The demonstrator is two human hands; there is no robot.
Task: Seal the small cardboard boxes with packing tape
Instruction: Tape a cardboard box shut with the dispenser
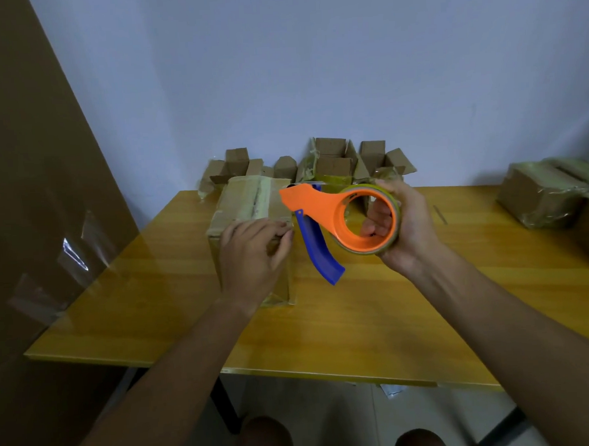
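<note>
**Tape dispenser raised beside the box**

While our left hand [250, 255] rests on the near top edge of the small cardboard box [251, 211], its fingers lie curled over that edge, the grip pressing on the cardboard rather than closing round it. The box stands on the yellow wooden tabletop [393, 303], left of the middle, with a strip of tape already running along its top seam.

Our right hand [405, 223] holds the tape dispenser [337, 213] just right of the box and above the tabletop. Its grip is wrapped round the tape roll [393, 214], fingers passing through the orange ring and the thumb over the outside. The dispenser's orange nose points toward the box top, and its blue handle [318, 249] hangs downward.

Along the far edge of the tabletop we see several open boxes [330, 159] with flaps up. At the right edge sit taped boxes [540, 196]. A large cardboard sheet [29, 202] leans at the left.
</note>
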